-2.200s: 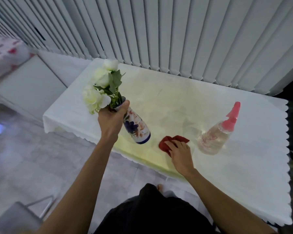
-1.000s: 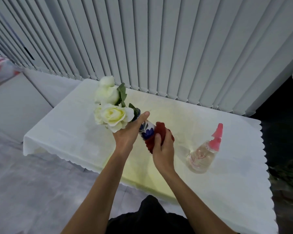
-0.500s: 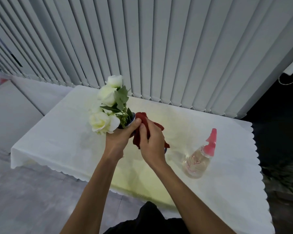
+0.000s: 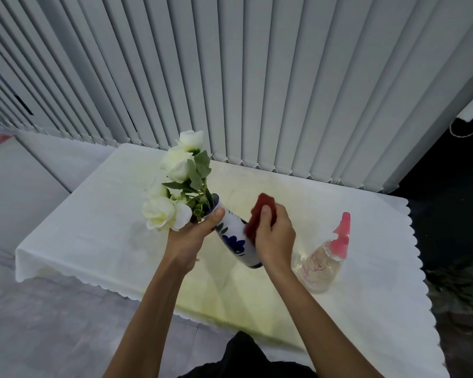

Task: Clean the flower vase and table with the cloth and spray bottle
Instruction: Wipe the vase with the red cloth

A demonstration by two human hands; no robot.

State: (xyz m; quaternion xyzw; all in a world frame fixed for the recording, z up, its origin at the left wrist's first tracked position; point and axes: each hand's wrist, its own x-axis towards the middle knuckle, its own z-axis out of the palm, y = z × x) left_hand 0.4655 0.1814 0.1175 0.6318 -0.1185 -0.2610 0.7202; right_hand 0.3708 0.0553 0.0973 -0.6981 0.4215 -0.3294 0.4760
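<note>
Red cloth (image 4: 260,217) bunched in right hand (image 4: 275,236), fingers curled tight round it, thumb on top, pressing it to the upper side of the vase (image 4: 236,240). Vase white with blue flower print, tilted, mouth up-left, base down-right, lifted off the table (image 4: 99,214). Left hand (image 4: 191,236) wraps the vase neck, fingers closed, thumb lying along the rim. White flowers (image 4: 172,197) stick out past that hand. Spray bottle (image 4: 325,257), clear with pink trigger, stands on the white tablecloth just right of the right hand, untouched. Grey vertical blinds (image 4: 230,77) behind.
</note>
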